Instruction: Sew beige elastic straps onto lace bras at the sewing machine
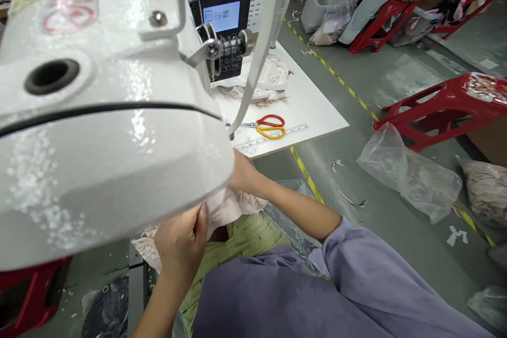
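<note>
A big white sewing machine head [103, 116] fills the left of the view and hides the needle area. My left hand [182, 243] reaches under it from below, fingers pinched on a pale pink lace fabric [233, 206]. My right hand [241, 171] lies on the same fabric just under the machine's edge; its fingers are hidden behind the machine. The lace hangs off the table edge toward my lap.
Red and yellow scissors [269, 127] lie on the white table [312, 111] beside a printed ruler strip. A control panel [224, 16] with a lit screen stands behind. Red stools [443, 111], plastic bags [412, 174] of fabric and a grey bin [315, 8] crowd the floor at right.
</note>
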Available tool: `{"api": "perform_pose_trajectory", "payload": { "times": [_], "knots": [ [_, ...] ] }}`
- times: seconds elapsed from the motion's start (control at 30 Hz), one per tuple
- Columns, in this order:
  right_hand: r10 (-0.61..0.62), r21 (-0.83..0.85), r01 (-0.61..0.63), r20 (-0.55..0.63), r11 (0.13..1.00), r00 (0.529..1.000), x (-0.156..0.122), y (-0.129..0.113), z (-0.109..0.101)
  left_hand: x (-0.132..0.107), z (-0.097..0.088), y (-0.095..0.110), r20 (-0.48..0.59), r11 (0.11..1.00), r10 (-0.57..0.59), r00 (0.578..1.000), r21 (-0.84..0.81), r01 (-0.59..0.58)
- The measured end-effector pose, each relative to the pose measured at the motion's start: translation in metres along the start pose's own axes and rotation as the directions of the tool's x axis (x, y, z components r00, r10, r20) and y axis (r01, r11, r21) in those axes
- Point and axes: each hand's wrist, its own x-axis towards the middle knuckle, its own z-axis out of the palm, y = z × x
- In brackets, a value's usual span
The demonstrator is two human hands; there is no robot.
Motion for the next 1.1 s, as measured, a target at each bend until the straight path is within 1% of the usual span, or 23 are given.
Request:
{"api": "perform_pose_trajectory", "payload": {
  "times": [0.07,0.17,0.23,0.37,0.43,0.6,0.73,0.83,0.93,1.1],
  "knots": [
    [0.006,0.011,-0.006,-0.014,1.000,1.000,-0.001,-0.002,0.000,-0.001,0.001,-0.002,0.002,1.000,-0.001,1.000,0.000,0.001],
    [0.021,0.024,-0.020,-0.019,1.000,1.000,-0.003,-0.007,-0.001,-0.002,0.002,-0.004,0.002,0.997,-0.038,0.999,-0.066,0.038],
    [0.035,0.028,-0.035,-0.008,0.999,0.999,-0.004,-0.010,-0.002,-0.003,0.003,-0.005,-0.006,0.996,-0.043,0.999,-0.080,0.042],
    [0.044,0.027,-0.045,0.020,0.999,0.999,-0.002,-0.011,-0.004,-0.003,0.003,-0.006,-0.038,0.999,0.039,0.999,0.026,-0.038],
    [0.034,0.021,-0.035,0.022,0.999,0.999,-0.001,-0.008,-0.003,-0.003,0.003,-0.006,-0.047,0.996,0.075,0.996,0.052,-0.072],
    [0.001,0.001,-0.001,0.034,1.000,0.999,0.004,0.001,-0.001,-0.002,0.002,-0.006,-0.070,0.986,0.135,0.988,0.110,-0.127],
    [0.030,0.000,-0.030,0.060,1.000,0.998,0.006,0.006,0.000,-0.001,0.001,-0.008,-0.106,0.969,0.177,0.979,0.192,-0.154],
    [0.017,0.006,-0.017,0.026,1.000,1.000,0.005,0.008,0.001,0.001,-0.001,-0.010,-0.140,0.948,0.234,0.962,0.251,-0.194],
    [-0.012,0.028,0.013,-0.019,1.000,1.000,0.003,0.012,0.004,0.002,-0.004,-0.011,-0.143,0.932,0.294,0.945,0.261,-0.251],
    [-0.037,0.022,0.038,-0.038,0.999,0.999,0.002,0.014,0.007,0.002,-0.004,-0.016,-0.157,0.931,0.317,0.935,0.240,-0.275]
  ]
}}
